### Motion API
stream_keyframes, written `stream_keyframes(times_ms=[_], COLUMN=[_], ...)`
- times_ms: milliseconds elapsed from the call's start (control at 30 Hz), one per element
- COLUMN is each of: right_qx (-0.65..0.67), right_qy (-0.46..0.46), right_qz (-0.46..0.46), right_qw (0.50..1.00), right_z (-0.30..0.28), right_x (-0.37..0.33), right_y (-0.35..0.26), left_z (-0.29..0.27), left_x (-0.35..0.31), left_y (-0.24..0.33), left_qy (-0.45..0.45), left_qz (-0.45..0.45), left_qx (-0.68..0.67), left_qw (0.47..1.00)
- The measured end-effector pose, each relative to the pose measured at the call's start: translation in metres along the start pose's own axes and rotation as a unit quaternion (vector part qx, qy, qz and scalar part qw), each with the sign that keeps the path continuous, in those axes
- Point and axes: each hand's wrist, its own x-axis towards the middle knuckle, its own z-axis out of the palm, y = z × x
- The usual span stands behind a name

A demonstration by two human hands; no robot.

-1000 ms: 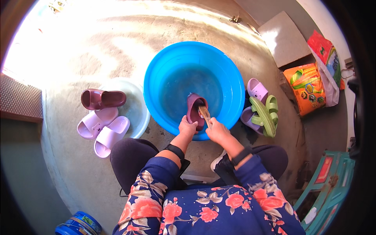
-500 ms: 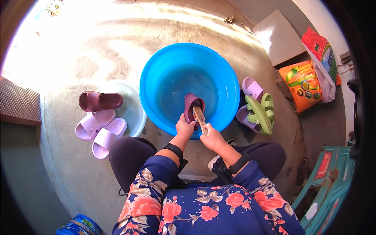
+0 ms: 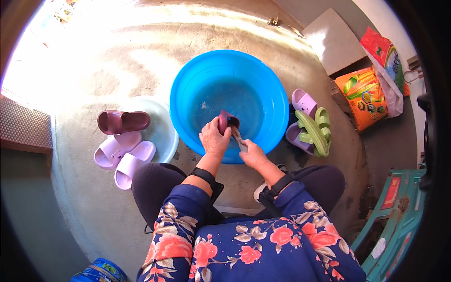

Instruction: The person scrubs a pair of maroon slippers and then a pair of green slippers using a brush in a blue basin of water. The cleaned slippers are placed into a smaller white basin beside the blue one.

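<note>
A dark maroon slipper (image 3: 227, 118) is held over the near part of a big blue basin (image 3: 182, 101) with water in it. My left hand (image 3: 213, 137) is closed round the slipper's side and covers much of it. My right hand (image 3: 254, 154), over the basin's near rim, grips the wooden handle of a brush (image 3: 237, 135). The brush's far end reaches into the slipper's opening, so its bristles are hidden.
Left of the basin, another maroon slipper (image 3: 123, 122) and a pair of lilac slippers (image 3: 134, 164) lie by a pale basin (image 3: 165, 134). On the right are green slippers (image 3: 313, 133) and lilac slippers (image 3: 304, 102). An orange bag (image 3: 362, 98) and a green stool (image 3: 392, 225) stand farther right.
My left hand has shifted up and left along the slipper, covering more of it. The slipper has turned, and the brush handle slants more toward the right hand.
</note>
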Motion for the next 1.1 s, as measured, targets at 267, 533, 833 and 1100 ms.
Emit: stream_keyframes(times_ms=[267,533,833,1100], right_qx=[0.029,0.136,0.137,0.047], right_qy=[-0.027,0.051,0.045,-0.005], right_qz=[-0.015,-0.101,0.033,0.09], right_qw=[0.999,0.984,0.989,0.995], right_z=[-0.052,-0.073,-0.007,0.0], right_x=[-0.022,-0.003,0.072,0.085], right_y=[-0.009,-0.002,0.04,0.047], left_z=[0.0,-0.021,-0.017,-0.014], left_x=[0.002,0.002,-0.001,0.003], left_y=[-0.006,-0.004,-0.018,-0.029], left_qy=[-0.061,-0.131,-0.092,-0.037], left_qz=[-0.094,-0.117,-0.061,-0.114], left_qx=[-0.005,0.09,0.069,0.011], left_qw=[0.994,0.98,0.991,0.993])
